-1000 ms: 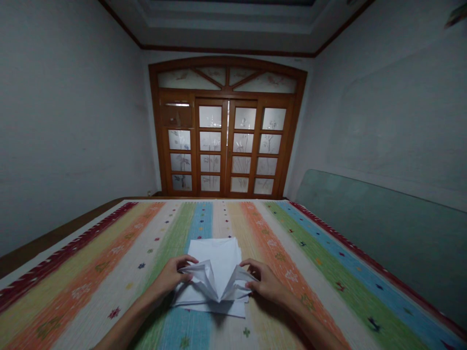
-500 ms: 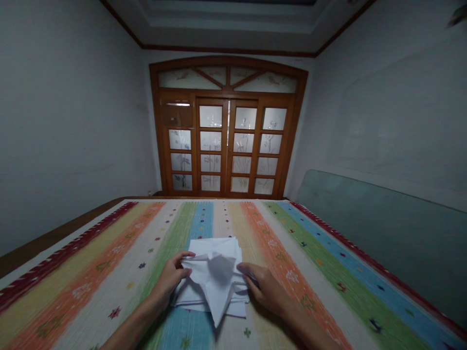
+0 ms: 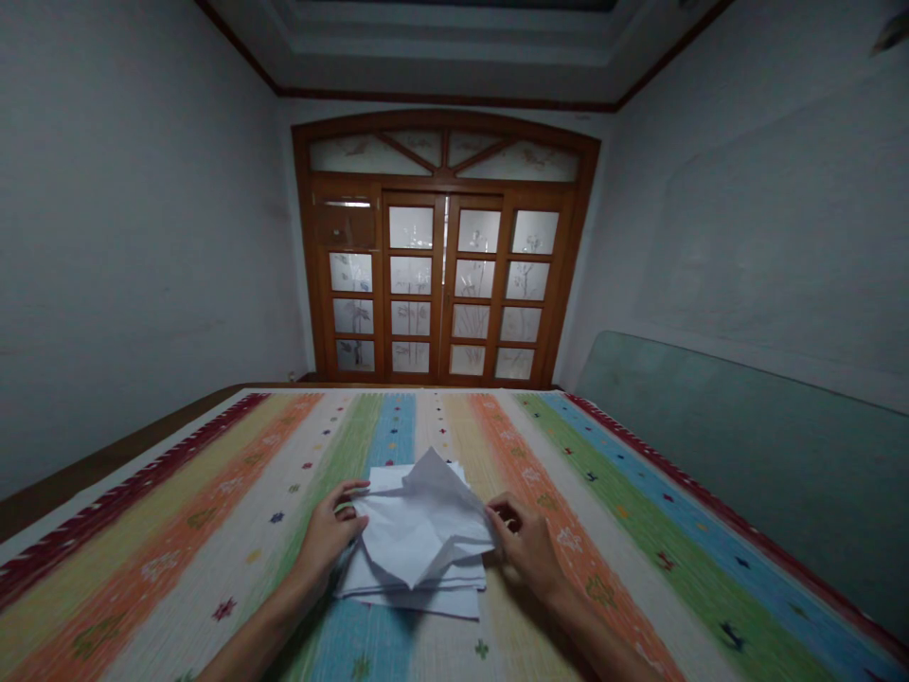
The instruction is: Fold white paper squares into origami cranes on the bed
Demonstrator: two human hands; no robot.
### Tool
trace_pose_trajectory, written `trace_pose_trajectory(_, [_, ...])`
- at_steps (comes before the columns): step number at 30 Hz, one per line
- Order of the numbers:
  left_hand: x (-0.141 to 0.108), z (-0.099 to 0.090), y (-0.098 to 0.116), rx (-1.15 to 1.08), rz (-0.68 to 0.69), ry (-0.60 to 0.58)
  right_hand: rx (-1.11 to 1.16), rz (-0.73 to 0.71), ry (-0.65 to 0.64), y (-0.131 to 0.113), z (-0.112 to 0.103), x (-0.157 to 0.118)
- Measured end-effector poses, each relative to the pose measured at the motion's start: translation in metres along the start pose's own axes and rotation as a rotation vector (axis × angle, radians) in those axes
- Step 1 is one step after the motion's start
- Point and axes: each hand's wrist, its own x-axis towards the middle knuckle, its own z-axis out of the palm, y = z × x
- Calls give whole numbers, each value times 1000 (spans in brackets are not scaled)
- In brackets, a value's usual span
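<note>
A folded white paper, creased, with one pointed corner raised at the back and another pointing toward me, is held between my hands. My left hand pinches its left edge between thumb and fingers. On the opposite side, my right hand grips the right edge with thumb and fingertips. Beneath the folded piece lies a stack of white paper sheets, its edges uneven.
The stack rests on a striped, multicoloured tablecloth with small woven figures. Beyond the table's far edge stand wooden doors with glass panes. A pale green panel is at the right.
My right hand has moved outward to the right, and the folded paper is spread wider. Its back corner now stands up, while the front point has drawn back from me.
</note>
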Motion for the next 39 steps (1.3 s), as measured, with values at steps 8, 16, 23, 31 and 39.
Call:
trace_pose_trajectory(8, [1, -3, 1, -40, 86, 129, 174, 121, 4, 8, 11, 3])
trace_pose_trajectory(16, [-3, 4, -7, 31, 75, 57, 239, 87, 76, -2, 20, -6])
trace_pose_trajectory(23, [-15, 18, -15, 75, -17, -143, 208, 132, 39, 1, 23, -12])
trace_pose_trajectory(31, [7, 2, -30, 300, 20, -181, 65, 160, -26, 13, 25, -13])
trace_pose_trajectory(39, [0, 3, -41, 401, 117, -162, -333, -34, -139, 30, 34, -34])
